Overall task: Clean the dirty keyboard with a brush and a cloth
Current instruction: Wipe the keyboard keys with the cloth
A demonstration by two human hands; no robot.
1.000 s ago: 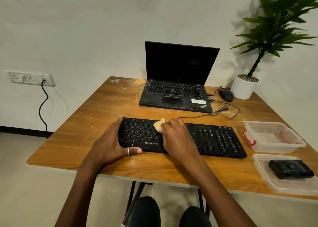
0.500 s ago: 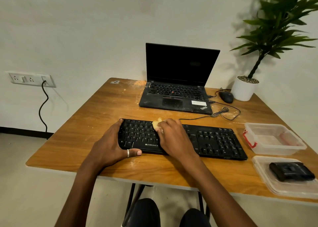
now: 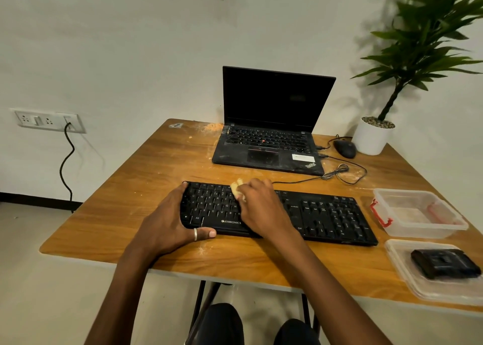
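A black keyboard (image 3: 326,215) lies across the wooden table (image 3: 109,222), near its front edge. My left hand (image 3: 170,219) grips the keyboard's left end, thumb on the front edge and fingers over the top left corner. My right hand (image 3: 261,206) is closed on a small yellowish cloth (image 3: 236,188) and presses it on the keys in the upper middle-left of the keyboard. Only a bit of the cloth shows past my fingers. No brush is visible.
A dusty black laptop (image 3: 269,146) stands open behind the keyboard, with a mouse (image 3: 345,148) and a potted plant (image 3: 373,135) at the back right. A clear plastic box (image 3: 418,214) and a lid holding a black object (image 3: 444,263) sit at the right. Crumbs dot the table.
My right hand has slid the cloth slightly left and toward the keyboard's upper rows. My left hand keeps its hold on the left end.
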